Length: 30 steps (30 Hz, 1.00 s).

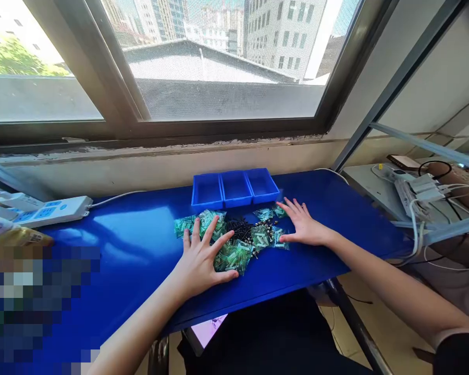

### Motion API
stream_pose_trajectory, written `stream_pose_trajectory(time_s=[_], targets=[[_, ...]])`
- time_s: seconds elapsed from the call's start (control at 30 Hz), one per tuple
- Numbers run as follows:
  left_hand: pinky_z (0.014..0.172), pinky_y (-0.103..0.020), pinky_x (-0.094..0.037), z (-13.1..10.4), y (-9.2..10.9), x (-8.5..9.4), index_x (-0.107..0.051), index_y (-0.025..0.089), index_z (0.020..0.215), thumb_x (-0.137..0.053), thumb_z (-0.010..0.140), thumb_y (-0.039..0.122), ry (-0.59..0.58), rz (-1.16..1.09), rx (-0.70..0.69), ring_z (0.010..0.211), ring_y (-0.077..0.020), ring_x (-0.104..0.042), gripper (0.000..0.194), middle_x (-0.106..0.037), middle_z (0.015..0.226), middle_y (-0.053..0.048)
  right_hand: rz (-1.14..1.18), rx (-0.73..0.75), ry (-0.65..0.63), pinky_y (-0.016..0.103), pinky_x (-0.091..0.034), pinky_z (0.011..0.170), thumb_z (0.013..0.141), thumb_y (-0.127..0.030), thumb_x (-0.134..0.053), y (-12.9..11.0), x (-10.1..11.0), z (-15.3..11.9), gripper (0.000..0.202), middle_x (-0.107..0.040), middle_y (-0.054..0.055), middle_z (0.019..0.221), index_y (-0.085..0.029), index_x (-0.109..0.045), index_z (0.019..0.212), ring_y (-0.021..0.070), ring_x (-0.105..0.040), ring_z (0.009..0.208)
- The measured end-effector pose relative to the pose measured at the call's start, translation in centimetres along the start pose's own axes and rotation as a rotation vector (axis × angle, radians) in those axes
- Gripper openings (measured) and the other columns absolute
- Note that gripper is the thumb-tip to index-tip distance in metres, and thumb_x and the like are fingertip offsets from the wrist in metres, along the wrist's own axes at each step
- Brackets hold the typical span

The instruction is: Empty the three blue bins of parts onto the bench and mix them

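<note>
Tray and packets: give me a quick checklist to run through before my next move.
1. Tray standing on the table, open side up: ok.
2. Left hand open, fingers spread over the packets: ok.
3. Right hand open, at the right edge of the pile: ok.
4. Black pieces apart from the packets: not ok, heaped among them.
5. Every packet sealed: cannot tell.

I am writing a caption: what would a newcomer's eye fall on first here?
Probably the left hand and right hand, spread at either side of the small greenish plastic bags and loose black pieces on the blue tabletop. Beyond them stands a blue three-compartment tray, and behind it is the bright window.
</note>
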<state>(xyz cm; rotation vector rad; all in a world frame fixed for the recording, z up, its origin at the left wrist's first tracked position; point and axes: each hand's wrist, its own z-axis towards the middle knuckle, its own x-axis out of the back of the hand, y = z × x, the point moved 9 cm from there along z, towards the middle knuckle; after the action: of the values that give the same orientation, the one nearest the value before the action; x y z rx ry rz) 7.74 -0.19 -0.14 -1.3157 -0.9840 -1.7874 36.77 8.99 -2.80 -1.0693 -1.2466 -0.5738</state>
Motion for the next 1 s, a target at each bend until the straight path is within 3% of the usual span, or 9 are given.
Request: stream_pose_trajectory(time_s=[0.17, 0.37, 0.53, 0.73, 1.0], targets=[[0.114, -0.077, -0.019, 1.6, 1.5, 0.0, -0.035, 0.039, 0.157, -0.071, 0.078, 0.065, 0.045, -0.056, -0.005, 0.151, -0.0529, -0.013, 0.091, -0.017, 0.17, -0.01, 0.043, 0.191, 0.015, 0.069, -0.009, 0.123, 0.066, -0.081, -0.074, -5.5, -0.7, -0.1, 0.126, -0.006, 0.015, 0.171, -0.031, -0.012, 0.164, 0.0435, -0.002, 0.157], [0.117, -0.07, -0.021, 3.2, 1.6, -0.2, -0.035, 0.034, 0.157, -0.069, 0.082, 0.062, 0.076, -0.135, 0.031, 0.151, -0.046, -0.019, 0.086, -0.028, 0.165, -0.011, 0.068, 0.284, 0.055, 0.067, -0.015, 0.123, 0.074, -0.08, -0.067, -9.1, -1.6, 0.9, 0.116, -0.011, 0.017, 0.17, -0.029, -0.013, 0.163, 0.0408, -0.01, 0.157], [0.117, -0.061, -0.026, 3.9, 1.0, 0.3, -0.029, 0.028, 0.157, -0.061, 0.093, 0.055, 0.163, -0.189, 0.096, 0.148, -0.0374, -0.027, 0.077, -0.039, 0.159, -0.012, 0.081, 0.257, 0.117, 0.068, -0.021, 0.12, 0.078, -0.08, -0.062, -10.0, -1.7, 2.2, 0.106, -0.019, 0.019, 0.167, -0.026, -0.024, 0.161, 0.0419, -0.019, 0.154], [0.106, -0.056, -0.036, 4.9, 0.7, 1.3, -0.043, 0.03, 0.149, -0.055, 0.097, 0.049, 0.24, -0.169, 0.184, 0.135, -0.0353, -0.042, 0.056, -0.044, 0.153, -0.013, 0.131, 0.208, 0.304, 0.058, -0.038, 0.114, 0.089, -0.071, -0.057, -10.0, -0.4, 3.4, 0.076, -0.046, 0.018, 0.151, -0.024, -0.047, 0.147, 0.0359, -0.044, 0.14], [0.104, -0.054, -0.035, 5.0, -0.3, 2.9, -0.052, 0.025, 0.141, -0.057, 0.095, 0.047, 0.374, -0.098, 0.283, 0.129, -0.0368, -0.047, 0.051, -0.047, 0.15, -0.014, 0.191, 0.134, 0.409, 0.054, -0.038, 0.113, 0.095, -0.065, -0.054, -9.3, 0.4, 3.9, 0.061, -0.05, 0.014, 0.148, -0.027, -0.051, 0.142, 0.033, -0.045, 0.139]])
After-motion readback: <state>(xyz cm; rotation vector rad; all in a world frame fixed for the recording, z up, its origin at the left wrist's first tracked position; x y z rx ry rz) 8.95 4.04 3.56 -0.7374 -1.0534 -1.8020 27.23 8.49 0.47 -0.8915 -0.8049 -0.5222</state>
